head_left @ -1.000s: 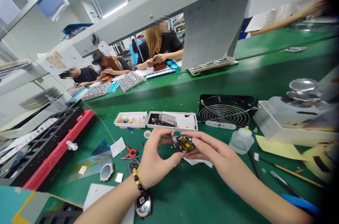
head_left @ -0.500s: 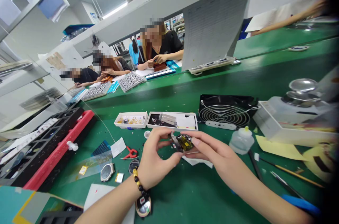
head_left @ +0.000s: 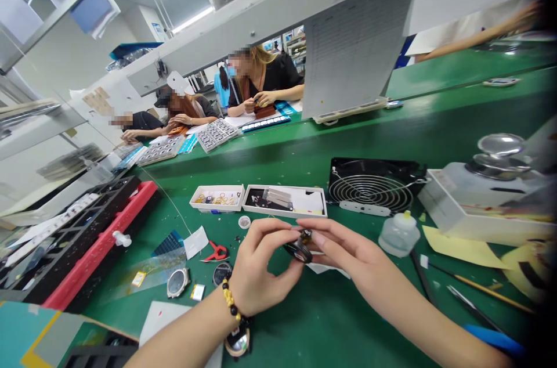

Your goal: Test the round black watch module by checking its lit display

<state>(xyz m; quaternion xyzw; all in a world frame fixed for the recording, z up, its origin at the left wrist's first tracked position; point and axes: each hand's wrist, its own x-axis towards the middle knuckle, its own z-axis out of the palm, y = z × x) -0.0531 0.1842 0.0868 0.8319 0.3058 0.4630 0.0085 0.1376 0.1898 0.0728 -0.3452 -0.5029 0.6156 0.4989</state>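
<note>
Above the green bench, my left hand [head_left: 265, 263] pinches a dark round watch case part [head_left: 299, 252] between thumb and fingers. My right hand [head_left: 343, 249] is closed at its right side, its fingertips on a small watch inner part [head_left: 306, 235] with yellowish and metallic bits. The two pieces are close together; whether they touch is hidden by the fingers. Under my left wrist lies a watch [head_left: 238, 340] with a shiny face. Left of that hand rest another round watch face [head_left: 222, 273], a silver-rimmed watch [head_left: 177, 282] and a small battery [head_left: 197, 292].
Small parts fill two white trays [head_left: 285, 200] ahead, beside a black fan [head_left: 376, 185]. A plastic bottle [head_left: 399, 233], tweezers [head_left: 474, 304] and a brush [head_left: 487, 288] are at right. Red pliers [head_left: 216, 251] and a red-edged rack [head_left: 104, 246] stand left. Co-workers [head_left: 265, 80] sit opposite.
The dark watch part in my left hand has tilted and now shows its rounded edge. The yellowish inner part is more covered by my fingers. The view has shifted slightly.
</note>
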